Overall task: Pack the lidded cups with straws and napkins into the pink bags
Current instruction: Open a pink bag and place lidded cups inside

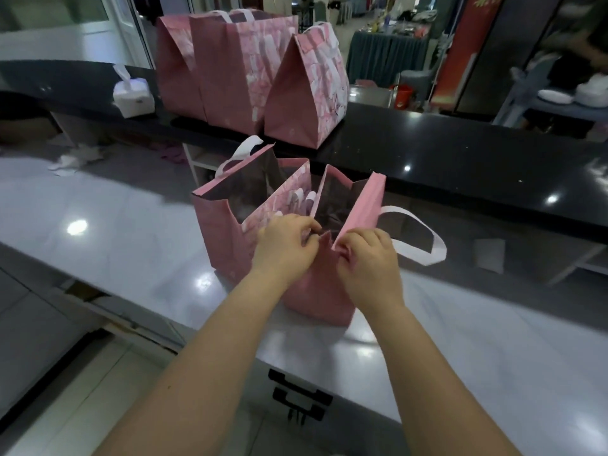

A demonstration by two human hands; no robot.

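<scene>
Two pink bags stand side by side on the grey counter. The near bag (324,291) is open at the top, and both my hands hold its near rim. My left hand (286,243) pinches the rim on the left; my right hand (363,255) grips the folded pink edge on the right. A white handle loop (424,238) hangs off that bag's right side. The other open bag (223,235) stands just left and behind, its dark inside showing. No cup, straw or napkin shows plainly inside either bag.
Three more pink bags (230,70) stand on the raised black counter (460,149) behind. A white tissue pack (133,95) sits at its left end. Crumpled white paper (70,159) lies at far left. The grey counter (115,218) stretches to both sides.
</scene>
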